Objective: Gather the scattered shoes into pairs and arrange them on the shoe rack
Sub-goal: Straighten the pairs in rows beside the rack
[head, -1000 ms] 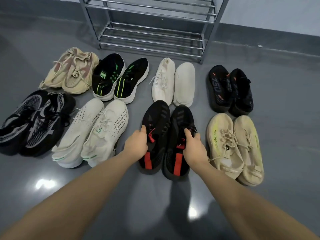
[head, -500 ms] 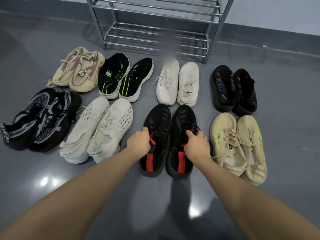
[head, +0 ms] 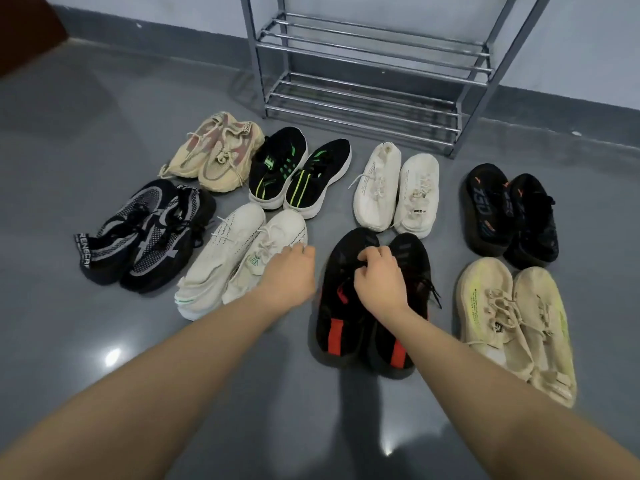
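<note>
Off the black-red pair (head: 370, 299) now, my left hand (head: 287, 275) rests loose-fingered on the white pair (head: 242, 258), while my right hand (head: 377, 275) pinches both black-red collars mid-floor; I'd grip deep before lifting to the rack (head: 374, 77).

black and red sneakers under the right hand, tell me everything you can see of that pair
The black and red sneakers are a low, dark knit-looking pair, each with a red band near the heel; the left shoe also shows a red mark near its opening. They lie side by side on the grey floor, toes toward the shoe rack, touching each other. The right hand rests over both, its fingers curled where the two shoes meet. Loose black laces trail off the right shoe.
</note>
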A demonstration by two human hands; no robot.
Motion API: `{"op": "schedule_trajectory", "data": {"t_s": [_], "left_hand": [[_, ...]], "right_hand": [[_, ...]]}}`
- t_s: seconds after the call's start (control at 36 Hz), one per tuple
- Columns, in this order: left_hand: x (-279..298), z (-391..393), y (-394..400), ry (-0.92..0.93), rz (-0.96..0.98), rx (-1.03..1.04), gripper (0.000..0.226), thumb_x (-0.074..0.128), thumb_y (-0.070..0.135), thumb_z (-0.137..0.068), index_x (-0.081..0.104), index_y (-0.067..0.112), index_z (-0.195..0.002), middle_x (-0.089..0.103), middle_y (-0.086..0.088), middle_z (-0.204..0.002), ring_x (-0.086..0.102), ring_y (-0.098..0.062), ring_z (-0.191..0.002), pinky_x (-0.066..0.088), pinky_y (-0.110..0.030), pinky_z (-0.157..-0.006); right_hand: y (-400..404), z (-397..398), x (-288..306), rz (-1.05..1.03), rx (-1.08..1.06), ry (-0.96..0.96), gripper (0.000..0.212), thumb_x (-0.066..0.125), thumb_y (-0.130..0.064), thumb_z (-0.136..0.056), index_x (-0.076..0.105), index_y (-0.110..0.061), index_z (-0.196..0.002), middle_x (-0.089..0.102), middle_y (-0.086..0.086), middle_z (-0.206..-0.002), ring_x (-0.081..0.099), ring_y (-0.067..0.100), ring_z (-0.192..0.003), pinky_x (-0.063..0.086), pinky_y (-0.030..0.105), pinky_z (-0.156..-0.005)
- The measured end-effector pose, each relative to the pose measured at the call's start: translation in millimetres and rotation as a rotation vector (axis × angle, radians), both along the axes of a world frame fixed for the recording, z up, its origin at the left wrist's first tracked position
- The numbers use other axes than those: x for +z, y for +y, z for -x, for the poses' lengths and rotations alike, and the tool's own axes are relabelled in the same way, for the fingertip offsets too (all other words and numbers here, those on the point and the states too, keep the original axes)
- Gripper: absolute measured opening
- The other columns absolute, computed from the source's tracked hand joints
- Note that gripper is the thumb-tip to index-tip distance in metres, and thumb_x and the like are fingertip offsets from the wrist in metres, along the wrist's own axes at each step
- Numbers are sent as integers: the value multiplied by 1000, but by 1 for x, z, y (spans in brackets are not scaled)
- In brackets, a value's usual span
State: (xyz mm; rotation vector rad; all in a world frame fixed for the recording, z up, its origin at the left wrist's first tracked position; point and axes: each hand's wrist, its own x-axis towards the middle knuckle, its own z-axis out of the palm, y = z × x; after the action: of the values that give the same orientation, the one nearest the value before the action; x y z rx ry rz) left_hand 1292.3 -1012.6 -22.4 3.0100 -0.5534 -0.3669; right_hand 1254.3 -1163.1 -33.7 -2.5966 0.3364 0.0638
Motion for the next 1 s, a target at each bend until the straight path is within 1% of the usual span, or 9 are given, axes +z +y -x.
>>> {"op": "schedule_trajectory", "data": {"t_s": [0.19, 0.31, 0.44, 0.56, 0.69, 0.78, 0.83, 0.89, 1.0], "left_hand": [[7, -7, 51, -1, 50, 117, 35, 45, 16, -93, 43, 6, -126, 48, -13, -126, 46, -31, -115, 39, -38, -91], [5, -9, 79, 24, -14, 184, 40, 46, 13, -88, 41, 7, -127, 45, -12, -129, 41, -30, -119, 35, -36, -95], [-13, 0, 122, 108, -166, 260, 43, 49, 22, -88, 38, 11, -127, 41, -8, -133, 36, -28, -126, 29, -40, -102], [-28, 7, 144, 168, -187, 235, 64, 56, 34, -87, 24, 22, -142, 39, -1, -138, 33, -26, -129, 27, -50, -101], [-36, 4, 159, 99, -142, 184, 60, 54, 33, -90, 23, 33, -141, 46, 4, -131, 39, -25, -122, 36, -48, -94], [-39, 4, 156, 5, -130, 112, 54, 51, 29, -92, 29, 30, -141, 53, 3, -125, 45, -26, -114, 40, -36, -86], [-40, 4, 152, -23, -102, 98, 47, 45, 25, -95, 33, 28, -140, 54, 2, -124, 47, -27, -110, 39, -33, -77], [-38, 5, 147, -7, -74, 105, 43, 42, 23, -96, 36, 27, -138, 54, 0, -123, 46, -28, -110, 36, -32, -72], [-34, 5, 144, 74, -34, 129, 43, 45, 24, -93, 39, 28, -135, 53, -2, -120, 44, -27, -112, 36, -31, -74]], "right_hand": [[55, -25, -2, -117, 175, 36, 31, 48, -10, -89, 54, -5, -119, 51, 11, -122, 51, 29, -110, 43, 42, -94], [84, -33, -12, -95, 321, 73, 38, 54, -23, -89, 52, -12, -125, 50, 7, -129, 48, 28, -117, 37, 39, -99], [123, -30, -24, -45, 554, 237, 64, 64, -50, -80, 41, -26, -134, 32, -5, -146, 29, 26, -132, 19, 40, -103], [140, -26, -36, 68, 630, 301, 79, 71, -58, -68, 40, -28, -134, 13, -1, -156, 14, 28, -141, 13, 48, -110], [151, -27, -41, 92, 625, 268, 54, 67, -48, -76, 50, -24, -122, 13, 6, -153, 14, 31, -140, 11, 52, -109], [154, -24, -39, 84, 634, 267, 40, 62, -43, -82, 54, -23, -116, 20, 8, -148, 28, 32, -132, 13, 54, -110], [155, -21, -37, 80, 657, 256, 30, 59, -38, -86, 55, -20, -110, 35, 6, -138, 38, 31, -124, 17, 57, -109], [155, -19, -36, 54, 685, 253, 20, 55, -30, -87, 55, -17, -101, 45, 5, -124, 43, 30, -117, 22, 60, -106], [155, -20, -34, -10, 701, 262, 2, 53, -21, -87, 52, -21, -89, 48, 4, -114, 46, 26, -110, 29, 57, -101]]}}
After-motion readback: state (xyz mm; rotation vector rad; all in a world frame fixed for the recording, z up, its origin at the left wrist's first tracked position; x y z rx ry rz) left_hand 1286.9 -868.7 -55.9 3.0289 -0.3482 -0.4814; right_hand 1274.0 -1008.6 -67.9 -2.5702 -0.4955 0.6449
